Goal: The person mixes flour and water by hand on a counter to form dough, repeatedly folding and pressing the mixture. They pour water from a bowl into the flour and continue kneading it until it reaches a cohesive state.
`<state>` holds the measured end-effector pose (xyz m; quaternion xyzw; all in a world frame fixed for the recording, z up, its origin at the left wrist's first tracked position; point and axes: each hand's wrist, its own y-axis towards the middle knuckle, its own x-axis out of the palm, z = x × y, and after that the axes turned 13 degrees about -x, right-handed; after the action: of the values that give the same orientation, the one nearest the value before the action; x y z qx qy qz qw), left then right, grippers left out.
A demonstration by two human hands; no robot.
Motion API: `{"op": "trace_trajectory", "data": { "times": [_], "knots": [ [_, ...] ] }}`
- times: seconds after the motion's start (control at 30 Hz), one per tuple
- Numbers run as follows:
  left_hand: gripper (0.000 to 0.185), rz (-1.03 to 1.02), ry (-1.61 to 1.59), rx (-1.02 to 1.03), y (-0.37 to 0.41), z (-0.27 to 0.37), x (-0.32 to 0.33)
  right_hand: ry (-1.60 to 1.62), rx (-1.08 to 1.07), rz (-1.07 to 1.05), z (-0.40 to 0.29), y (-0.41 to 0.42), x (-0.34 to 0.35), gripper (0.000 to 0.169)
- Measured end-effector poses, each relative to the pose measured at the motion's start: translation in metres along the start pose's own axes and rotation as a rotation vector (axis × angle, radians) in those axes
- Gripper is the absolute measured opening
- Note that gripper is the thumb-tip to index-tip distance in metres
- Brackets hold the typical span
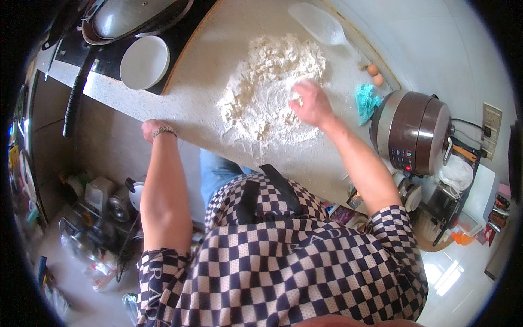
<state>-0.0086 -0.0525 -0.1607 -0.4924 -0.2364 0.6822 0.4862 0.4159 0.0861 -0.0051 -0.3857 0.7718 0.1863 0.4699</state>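
A ring of crumbly flour dough point(282, 57) lies on the pale countertop point(196, 102), with loose flour smeared across its middle. My right hand point(312, 104) is at the right side of this ring, fingers curled down into the flour. Blur hides whether dough is between the fingers and thumb. On the counter's front edge, to the left, rests my left hand point(153, 129), with a bracelet point(164, 131) at the wrist. Its fingers are bent and partly out of sight.
A floury plastic scoop point(320, 24) lies behind the dough. To the right are two eggs point(375, 75), a turquoise cloth point(366, 102) and an electric pressure cooker point(412, 131). A white bowl point(144, 62) and a lidded pan point(122, 18) with a long handle stand on the left.
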Motion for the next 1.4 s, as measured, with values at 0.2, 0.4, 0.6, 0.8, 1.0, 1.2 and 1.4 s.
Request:
{"op": "trace_trajectory", "data": {
  "times": [0.2, 0.4, 0.6, 0.8, 1.0, 1.2, 1.4],
  "knots": [
    [0.040, 0.044, 0.111, 0.057, -0.057, 0.000, -0.001, -0.168, 0.174, 0.141, 0.056, 0.107, -0.026, 0.054],
    [0.040, 0.090, 0.420, 0.216, -0.066, 0.003, 0.004, -0.078, 0.296, -0.177, 0.036, 0.161, -0.024, 0.058],
    [0.040, 0.091, 0.194, 0.113, -0.085, 0.010, -0.002, -0.033, 0.087, -0.703, -0.021, 0.104, -0.034, 0.032],
    [0.040, 0.103, 0.384, 0.187, -0.093, 0.009, -0.002, 0.053, 0.101, -0.016, 0.052, 0.037, -0.062, 0.026],
    [0.040, 0.081, 0.375, 0.202, -0.061, 0.005, -0.002, -0.149, 0.517, 0.131, 0.095, 0.081, -0.030, 0.055],
    [0.043, 0.057, 0.010, 0.002, -0.076, 0.007, -0.003, -0.007, 0.067, -0.119, -0.002, 0.079, 0.006, 0.044],
    [0.037, 0.067, 0.302, 0.145, -0.083, 0.011, -0.002, 0.006, 0.144, -0.121, 0.027, 0.079, -0.007, 0.044]
  ]
}}
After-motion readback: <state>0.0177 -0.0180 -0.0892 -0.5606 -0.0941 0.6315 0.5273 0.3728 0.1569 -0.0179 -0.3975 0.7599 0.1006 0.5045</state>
